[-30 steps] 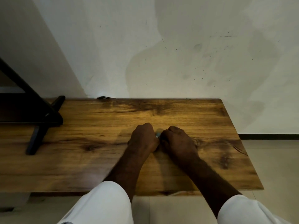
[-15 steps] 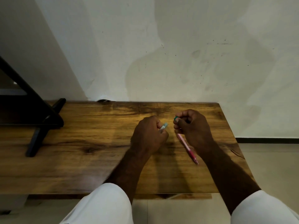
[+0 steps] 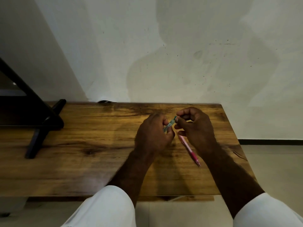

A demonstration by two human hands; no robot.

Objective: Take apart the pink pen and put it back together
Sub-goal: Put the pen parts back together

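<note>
Pinching the teal tip of a clear pen piece (image 3: 169,125) between right thumb and forefinger (image 3: 181,114); wrapping left fingers (image 3: 169,136) tight round its lower part, with the tip tilted up toward the far right corner of the wooden table (image 3: 82,161); keeping the other right fingers curled in, with a pink pen piece (image 3: 189,149) slanting out from under the little finger toward the table's near right corner; cannot tell whether gripped there or lying on the table top. Holding left hand (image 3: 152,135) and right hand (image 3: 196,126) close together over the table's right half, nearer its far edge; forearms crossing the near edge, out of white sleeves (image 3: 106,207). On the table's left end, a black stand (image 3: 41,122); behind the far edge, a stained white wall (image 3: 164,54); past the right edge, pale floor (image 3: 270,161).
</note>
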